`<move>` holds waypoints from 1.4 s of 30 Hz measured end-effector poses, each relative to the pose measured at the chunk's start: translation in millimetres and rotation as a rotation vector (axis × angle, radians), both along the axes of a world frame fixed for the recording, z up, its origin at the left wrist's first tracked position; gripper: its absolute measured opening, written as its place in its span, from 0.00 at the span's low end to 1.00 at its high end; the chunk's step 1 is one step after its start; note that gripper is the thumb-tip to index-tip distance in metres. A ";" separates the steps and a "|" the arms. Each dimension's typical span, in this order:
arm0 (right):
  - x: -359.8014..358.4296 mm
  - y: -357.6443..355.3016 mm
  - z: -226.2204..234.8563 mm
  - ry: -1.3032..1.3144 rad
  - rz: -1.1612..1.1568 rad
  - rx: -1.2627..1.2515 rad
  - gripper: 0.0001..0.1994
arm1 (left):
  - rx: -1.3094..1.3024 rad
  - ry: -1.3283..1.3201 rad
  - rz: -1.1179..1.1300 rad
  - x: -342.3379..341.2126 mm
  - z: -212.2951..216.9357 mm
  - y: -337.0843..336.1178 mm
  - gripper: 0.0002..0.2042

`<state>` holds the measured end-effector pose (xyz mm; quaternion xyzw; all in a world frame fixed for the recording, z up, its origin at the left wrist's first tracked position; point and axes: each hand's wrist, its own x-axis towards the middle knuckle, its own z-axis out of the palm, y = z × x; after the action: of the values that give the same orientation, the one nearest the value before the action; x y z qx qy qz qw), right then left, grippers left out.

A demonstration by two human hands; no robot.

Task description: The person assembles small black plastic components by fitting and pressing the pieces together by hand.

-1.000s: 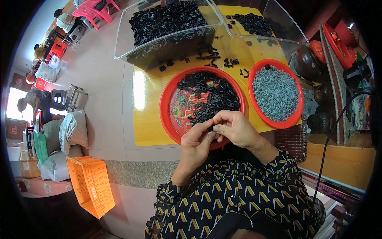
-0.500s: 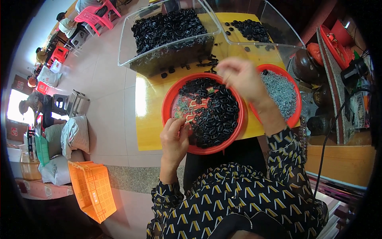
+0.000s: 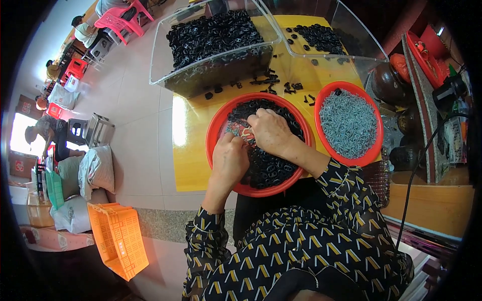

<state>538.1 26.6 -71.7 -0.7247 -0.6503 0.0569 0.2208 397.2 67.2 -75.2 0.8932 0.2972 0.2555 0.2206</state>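
Observation:
A red round basin (image 3: 217, 131) full of small black plastic pieces (image 3: 268, 168) stands on a yellow table (image 3: 190, 155) in front of me. My left hand (image 3: 229, 159) and my right hand (image 3: 271, 131) meet over the basin's middle, fingers curled together around something small that I cannot make out. A second red basin (image 3: 372, 150) to the right holds a heap of thin grey metal pins (image 3: 348, 123).
Two clear plastic bins hold more black pieces: a large one (image 3: 165, 70) at the far left, a smaller one (image 3: 357, 42) at the far right. Loose pieces (image 3: 273, 83) lie between them. An orange crate (image 3: 118, 238), sacks and stools stand on the floor to the left, where other people sit.
My right hand has come back from the far right of the table to the middle of the black-piece basin. My left hand moved up from the basin's rim to meet it.

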 end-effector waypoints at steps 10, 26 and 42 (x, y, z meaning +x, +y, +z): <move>-5.3 -1.2 -4.9 -0.180 0.061 0.030 0.06 | 0.137 0.298 0.065 5.6 -5.9 -1.0 0.07; 2.7 -34.5 9.9 0.533 0.053 0.099 0.05 | -0.359 -0.235 0.130 -13.9 -0.5 -4.0 0.10; -9.2 -50.4 12.0 1.111 -0.027 -0.080 0.07 | -0.971 -0.616 0.113 -15.9 5.6 -9.6 0.02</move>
<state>528.9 -23.8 -59.7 -0.6018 -0.4243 0.4522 0.5033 381.3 57.7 -69.6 0.5567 0.3499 0.3492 0.6676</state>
